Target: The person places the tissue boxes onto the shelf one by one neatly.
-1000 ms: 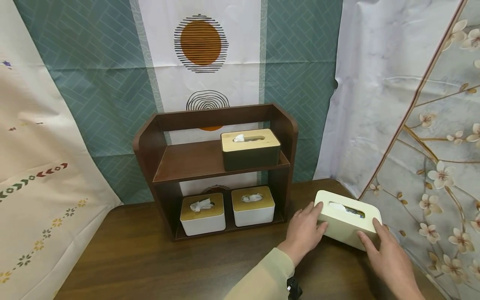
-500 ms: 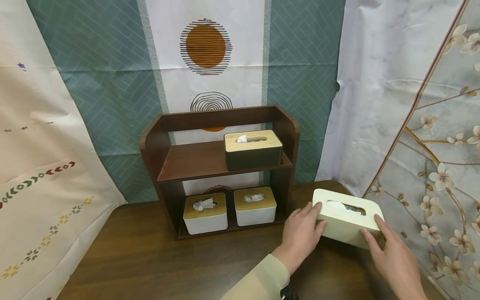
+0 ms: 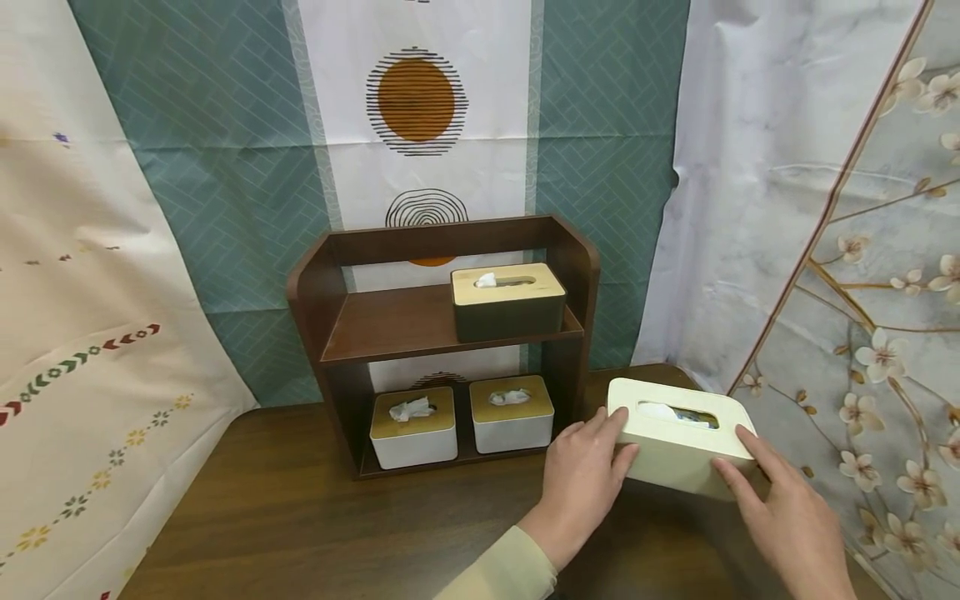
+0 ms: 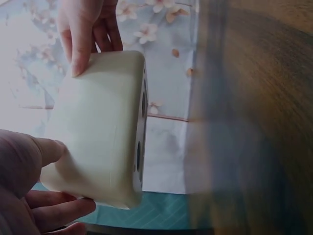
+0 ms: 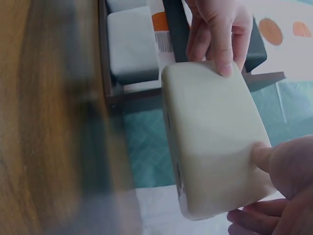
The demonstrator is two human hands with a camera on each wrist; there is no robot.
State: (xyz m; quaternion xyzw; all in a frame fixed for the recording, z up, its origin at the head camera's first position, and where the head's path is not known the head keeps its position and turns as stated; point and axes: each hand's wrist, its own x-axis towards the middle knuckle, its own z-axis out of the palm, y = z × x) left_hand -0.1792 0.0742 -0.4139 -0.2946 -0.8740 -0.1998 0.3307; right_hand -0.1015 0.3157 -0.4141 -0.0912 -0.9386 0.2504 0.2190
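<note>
A cream tissue box [image 3: 678, 462] with an oval slot in its lid is held between both hands above the table's right side. My left hand [image 3: 581, 475] grips its left end, and my right hand [image 3: 787, 508] grips its right end. In the left wrist view the left hand's thumb lies on the long side of the box [image 4: 93, 127], with fingers at its end. From the right wrist view, the right hand [image 5: 293, 171] has its thumb on the box's side and fingers at its edge. White tissue shows in the slot.
A dark brown two-tier shelf [image 3: 390, 321] stands on the wooden table [image 3: 315, 533], left of the hands. On its upper tier, at the right, sits a black tissue box [image 3: 510, 319] with a wooden lid. Two white tissue boxes [image 3: 414, 448] stand on the lower tier. Cloths hang around the table.
Both hands have carried the cream tissue box a little left, closer to the shelf, and its long side now lies less slanted. The head view has shifted slightly.
</note>
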